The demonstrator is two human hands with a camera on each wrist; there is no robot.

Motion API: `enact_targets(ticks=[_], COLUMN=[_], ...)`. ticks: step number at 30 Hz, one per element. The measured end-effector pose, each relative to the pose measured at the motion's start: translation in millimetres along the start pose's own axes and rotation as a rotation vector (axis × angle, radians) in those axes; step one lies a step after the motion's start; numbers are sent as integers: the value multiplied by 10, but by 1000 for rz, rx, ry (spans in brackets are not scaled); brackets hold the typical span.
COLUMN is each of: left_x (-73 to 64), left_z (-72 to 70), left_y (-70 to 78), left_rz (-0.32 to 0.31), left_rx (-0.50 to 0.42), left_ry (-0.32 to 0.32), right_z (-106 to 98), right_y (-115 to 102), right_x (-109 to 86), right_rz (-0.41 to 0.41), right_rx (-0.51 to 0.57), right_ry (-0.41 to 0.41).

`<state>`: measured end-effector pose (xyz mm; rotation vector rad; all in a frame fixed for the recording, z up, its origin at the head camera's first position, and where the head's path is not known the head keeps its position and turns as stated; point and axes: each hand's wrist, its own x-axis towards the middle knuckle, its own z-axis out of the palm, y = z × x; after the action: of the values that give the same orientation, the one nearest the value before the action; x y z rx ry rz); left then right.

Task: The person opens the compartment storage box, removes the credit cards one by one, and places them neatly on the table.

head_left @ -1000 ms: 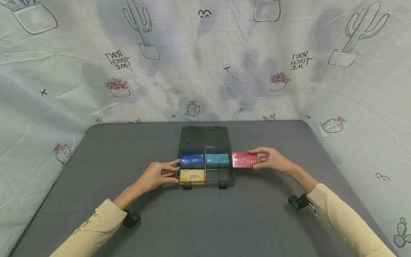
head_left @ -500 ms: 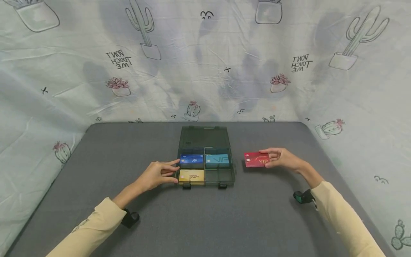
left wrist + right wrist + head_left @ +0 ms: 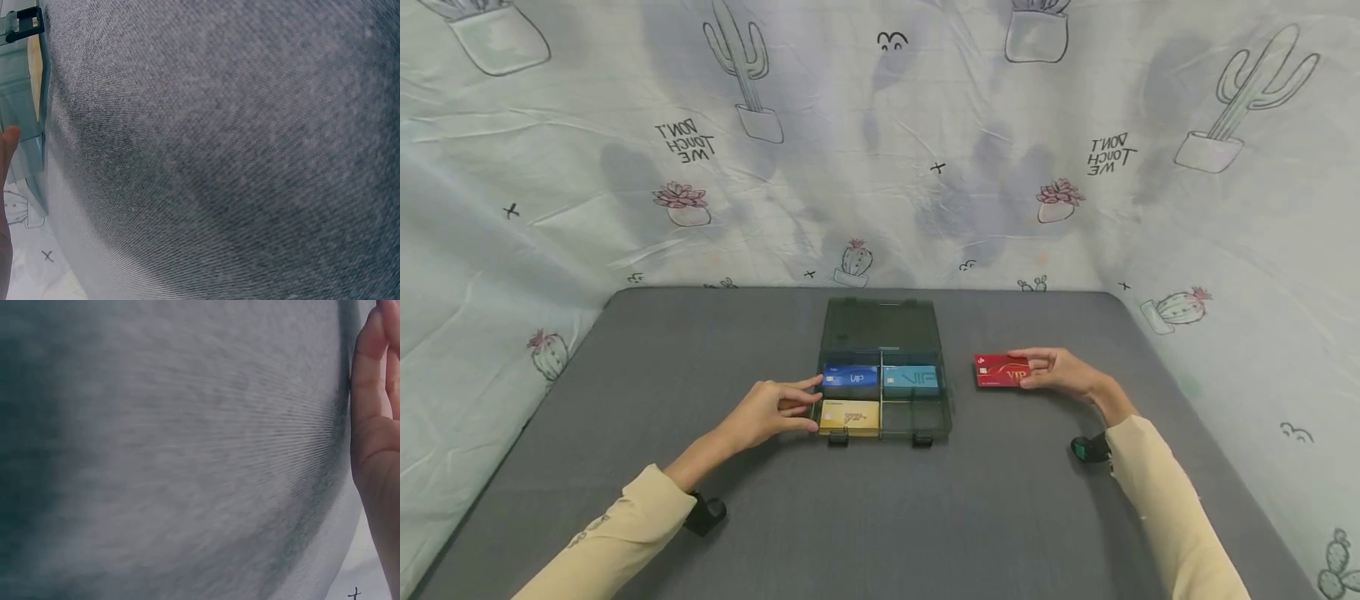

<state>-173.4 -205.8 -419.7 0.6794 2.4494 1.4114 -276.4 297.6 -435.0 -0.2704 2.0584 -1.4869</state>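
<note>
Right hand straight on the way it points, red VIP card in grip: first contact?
Likely the open box, on its right side, red VIP card leading; height unclear, might pass over.

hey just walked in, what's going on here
A person is handling cards around an open divided box. Their right hand pinches a red VIP card to the right of the box; whether it touches the table is hard to tell. Their left hand has its fingertips at the box's left side. Inside are a blue card, a teal card and a yellow card; the near right compartment shows no card.
</note>
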Motion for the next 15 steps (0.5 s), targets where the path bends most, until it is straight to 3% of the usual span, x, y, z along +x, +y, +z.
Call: enact_targets(ticks=[8, 15], left_x=[1, 17], left_z=[4, 6], left_y=[-8, -5], left_rz=[8, -1], left_rx=[-1, -19], left_ry=[1, -3], right_z=[-97, -157], right_y=[12, -44], right_x=[167, 287], right_rz=[-21, -10], right_rx=[53, 5], right_ry=[35, 45])
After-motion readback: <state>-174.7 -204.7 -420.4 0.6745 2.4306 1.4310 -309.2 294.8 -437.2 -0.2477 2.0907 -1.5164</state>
